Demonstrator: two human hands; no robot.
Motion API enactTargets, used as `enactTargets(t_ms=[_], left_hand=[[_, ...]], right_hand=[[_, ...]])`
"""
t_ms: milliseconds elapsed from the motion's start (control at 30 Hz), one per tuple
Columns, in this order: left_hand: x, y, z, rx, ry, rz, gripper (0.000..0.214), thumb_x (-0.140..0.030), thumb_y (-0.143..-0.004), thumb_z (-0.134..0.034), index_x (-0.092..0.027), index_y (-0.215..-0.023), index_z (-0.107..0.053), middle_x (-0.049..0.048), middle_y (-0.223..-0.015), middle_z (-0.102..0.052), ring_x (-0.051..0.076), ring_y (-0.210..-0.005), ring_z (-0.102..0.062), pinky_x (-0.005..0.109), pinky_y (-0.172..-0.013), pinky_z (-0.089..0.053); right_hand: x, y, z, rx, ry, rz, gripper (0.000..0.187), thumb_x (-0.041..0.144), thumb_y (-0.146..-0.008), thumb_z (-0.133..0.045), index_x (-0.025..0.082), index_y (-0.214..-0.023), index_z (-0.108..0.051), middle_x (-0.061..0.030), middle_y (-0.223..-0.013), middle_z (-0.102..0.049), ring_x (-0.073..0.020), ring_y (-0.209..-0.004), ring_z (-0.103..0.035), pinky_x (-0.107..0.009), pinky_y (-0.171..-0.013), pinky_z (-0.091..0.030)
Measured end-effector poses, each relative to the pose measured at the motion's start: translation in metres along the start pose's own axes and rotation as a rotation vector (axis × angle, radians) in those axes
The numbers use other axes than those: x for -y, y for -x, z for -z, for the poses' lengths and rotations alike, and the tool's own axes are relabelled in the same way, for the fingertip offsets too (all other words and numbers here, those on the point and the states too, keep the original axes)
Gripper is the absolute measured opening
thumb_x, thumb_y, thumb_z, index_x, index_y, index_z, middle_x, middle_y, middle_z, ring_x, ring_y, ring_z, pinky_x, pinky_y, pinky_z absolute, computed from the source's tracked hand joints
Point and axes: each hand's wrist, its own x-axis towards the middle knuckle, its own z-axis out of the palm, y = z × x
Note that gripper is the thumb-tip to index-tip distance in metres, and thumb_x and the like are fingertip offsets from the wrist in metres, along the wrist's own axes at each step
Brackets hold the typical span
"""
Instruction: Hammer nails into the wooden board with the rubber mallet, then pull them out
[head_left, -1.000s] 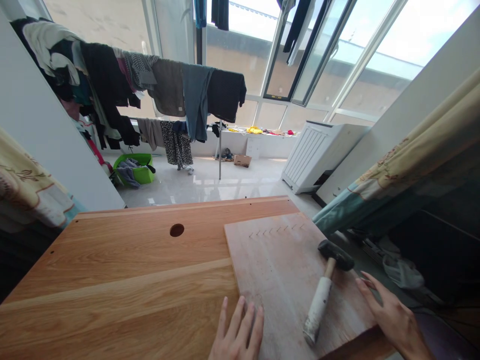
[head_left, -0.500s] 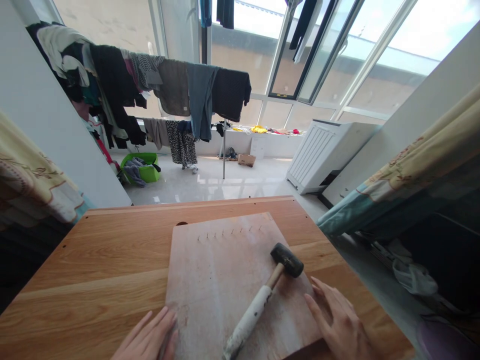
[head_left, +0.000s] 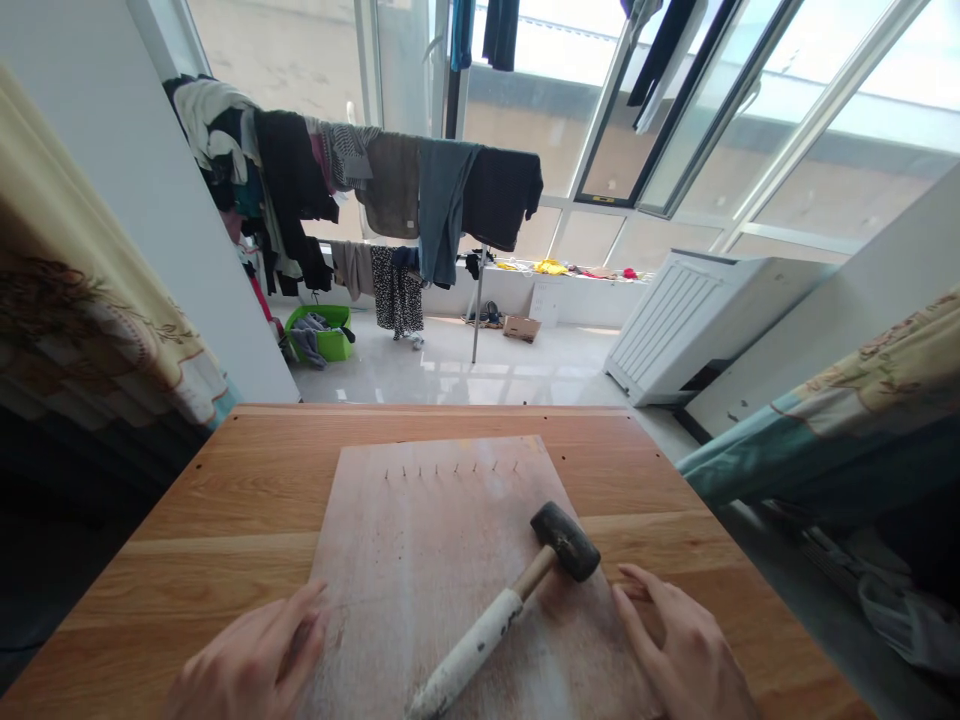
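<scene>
The left hand (head_left: 255, 650) and the right hand (head_left: 682, 640) flank a plywood board (head_left: 420, 560) that lies flat between them on a wood-grain tabletop (head_left: 187, 540). Neither hand is clenched: on the right, the thumb stands apart from the forefinger, its tip at the board's edge; on the left, the fingers reach in to the opposite edge, with a gap above the thumb. How hard either hand presses cannot be told.

Between the hands, a rubber mallet (head_left: 508, 607) rests slantwise on the board, unheld. Its black head (head_left: 566, 541) lies nearer the right hand, close to the board's right edge, and its white grip runs back toward the near side. Well ahead of both hands, a row of small nails (head_left: 455, 468) stands up near the board's far edge.

For handling the board as the hands now sit, even light pressure from both sides seems best, so that it slides flat and does not swivel. Slow movement would suit the loose mallet, which could roll or slip if the board tilts. Fingers are best left along the side edges, away from the nail row.
</scene>
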Motion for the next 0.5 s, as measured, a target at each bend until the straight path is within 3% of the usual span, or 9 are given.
enactTargets(t_ms=[100,300,400,500], left_hand=[[-0.012,-0.046,0.019,0.046,0.075,0.03,0.043,-0.054,-0.101,-0.042,-0.027,-0.113,-0.074,0.0026,-0.101,-0.081,0.021,-0.086,-0.078,0.028,-0.072,-0.062],[-0.026,-0.15,0.046,0.201,0.183,-0.147,0.041,-0.047,-0.101,-0.044,-0.021,-0.123,-0.067,0.0092,-0.121,-0.072,0.025,-0.108,-0.07,0.038,-0.097,-0.054],[-0.025,-0.18,0.044,0.227,0.22,-0.142,0.038,-0.044,-0.1,-0.047,-0.019,-0.123,-0.065,0.0093,-0.12,-0.071,0.025,-0.106,-0.069,0.039,-0.097,-0.053],[-0.021,-0.19,0.035,0.286,0.276,-0.127,0.036,-0.044,-0.1,-0.048,-0.02,-0.122,-0.065,0.0082,-0.117,-0.073,0.022,-0.098,-0.07,0.036,-0.091,-0.053]], right_hand=[[0.036,-0.043,0.02,0.001,-0.146,-0.036,0.036,0.054,-0.094,-0.052,0.026,-0.109,-0.071,-0.0085,-0.106,-0.08,-0.0322,-0.098,-0.076,-0.047,-0.086,-0.062],[0.127,-0.134,0.046,0.089,-0.354,0.177,0.035,0.044,-0.096,-0.056,0.023,-0.122,-0.066,-0.0086,-0.116,-0.076,-0.0262,-0.099,-0.074,-0.042,-0.087,-0.061],[0.152,-0.165,0.048,0.08,-0.327,0.237,0.039,0.044,-0.097,-0.058,0.024,-0.129,-0.062,-0.0083,-0.115,-0.075,-0.0274,-0.101,-0.072,-0.049,-0.093,-0.057],[0.161,-0.181,0.045,0.103,-0.353,0.23,0.044,0.046,-0.097,-0.058,0.023,-0.136,-0.057,-0.0104,-0.119,-0.073,-0.0283,-0.105,-0.071,-0.049,-0.091,-0.057]])
